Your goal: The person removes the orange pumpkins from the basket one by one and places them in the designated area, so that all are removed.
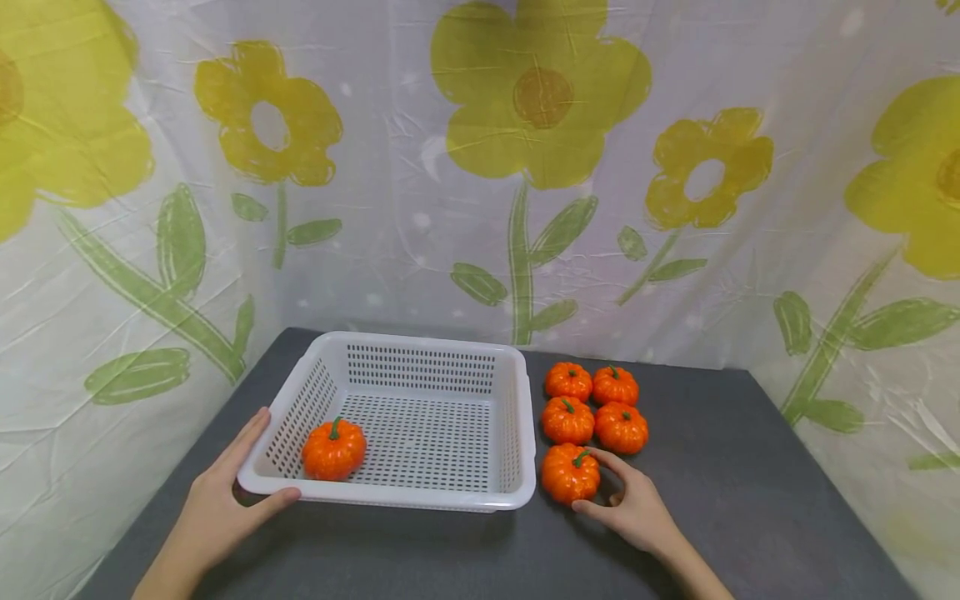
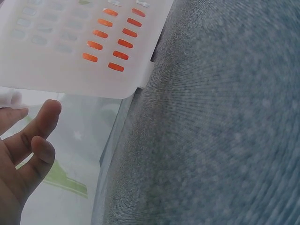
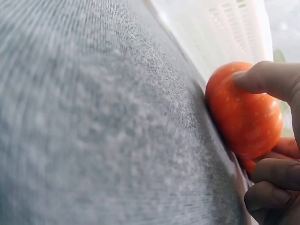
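Observation:
A white plastic basket (image 1: 517,500) with slotted walls stands on the dark table, and one small orange pumpkin (image 1: 334,450) sits inside it at the front left. My left hand (image 1: 225,500) holds the basket's front left corner, thumb at the front rim and fingers along the left side. In the left wrist view some of its fingers (image 2: 43,149) show curled below the rim. To the right of the basket, my right hand (image 1: 630,504) grips another pumpkin (image 1: 570,475) between thumb and fingers. The right wrist view shows the thumb pressed on that pumpkin (image 3: 246,112), which is low against the table.
Several more pumpkins (image 1: 567,419) stand in two short columns behind the gripped one, close to the basket's right side. The dark grey table (image 1: 720,467) extends right and forward. A white curtain (image 1: 375,275) printed with yellow flowers surrounds the back and sides.

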Available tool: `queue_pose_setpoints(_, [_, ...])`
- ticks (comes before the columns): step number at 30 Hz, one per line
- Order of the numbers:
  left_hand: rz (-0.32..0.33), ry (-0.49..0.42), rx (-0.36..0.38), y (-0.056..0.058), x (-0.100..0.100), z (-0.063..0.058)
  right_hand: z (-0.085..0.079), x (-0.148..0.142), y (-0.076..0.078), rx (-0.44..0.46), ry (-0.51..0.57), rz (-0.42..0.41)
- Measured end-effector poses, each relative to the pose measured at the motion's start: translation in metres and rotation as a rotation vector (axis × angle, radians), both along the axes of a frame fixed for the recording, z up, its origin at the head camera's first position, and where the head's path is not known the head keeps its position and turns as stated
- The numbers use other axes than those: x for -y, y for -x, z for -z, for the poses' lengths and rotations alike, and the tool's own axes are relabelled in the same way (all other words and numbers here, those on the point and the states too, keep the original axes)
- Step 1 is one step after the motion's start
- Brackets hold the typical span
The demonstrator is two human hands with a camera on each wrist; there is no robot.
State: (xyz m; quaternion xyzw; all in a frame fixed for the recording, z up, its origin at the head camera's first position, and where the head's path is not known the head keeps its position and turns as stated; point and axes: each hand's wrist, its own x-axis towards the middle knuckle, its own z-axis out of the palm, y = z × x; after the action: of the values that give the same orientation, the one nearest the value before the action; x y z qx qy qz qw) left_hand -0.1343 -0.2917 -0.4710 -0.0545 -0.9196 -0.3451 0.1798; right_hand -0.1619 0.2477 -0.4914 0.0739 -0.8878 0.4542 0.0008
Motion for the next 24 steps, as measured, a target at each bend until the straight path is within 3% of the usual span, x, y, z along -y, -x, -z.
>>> queue_pose_setpoints(24, [0.005,-0.001,0.016,0.0005,-0.0001,0.0000,0.0044,-0.0009,0.0007,-0.037,0.006,0.054])
